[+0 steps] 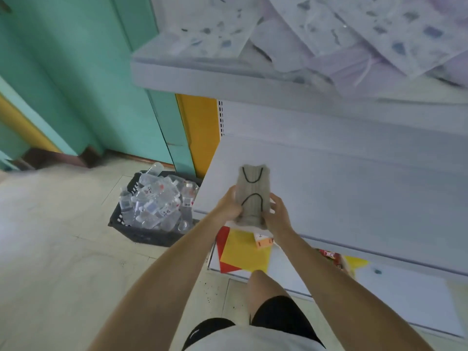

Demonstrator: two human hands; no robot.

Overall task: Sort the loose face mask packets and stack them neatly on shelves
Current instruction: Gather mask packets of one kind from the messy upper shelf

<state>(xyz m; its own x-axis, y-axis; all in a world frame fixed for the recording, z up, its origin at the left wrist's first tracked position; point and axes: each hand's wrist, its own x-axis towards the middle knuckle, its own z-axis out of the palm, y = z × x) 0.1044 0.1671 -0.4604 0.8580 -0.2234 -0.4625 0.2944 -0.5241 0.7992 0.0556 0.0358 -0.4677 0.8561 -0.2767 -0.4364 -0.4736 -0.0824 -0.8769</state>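
Note:
A grey face mask packet (253,188) with black ear loops showing through it is held upright over the front left corner of the middle white shelf (342,178). My left hand (229,206) grips its lower left edge. My right hand (277,211) holds its lower right edge with fingers curled around it. On the upper shelf (202,69), loose face mask packets (354,34) in white and pale purple lie in an untidy overlapping heap, blurred.
A black plastic crate (141,231) full of small clear packets stands on the tiled floor left of the shelving. Red and yellow paper (240,254) and an orange tag lie on the bottom shelf. A teal wall and yellow post are behind.

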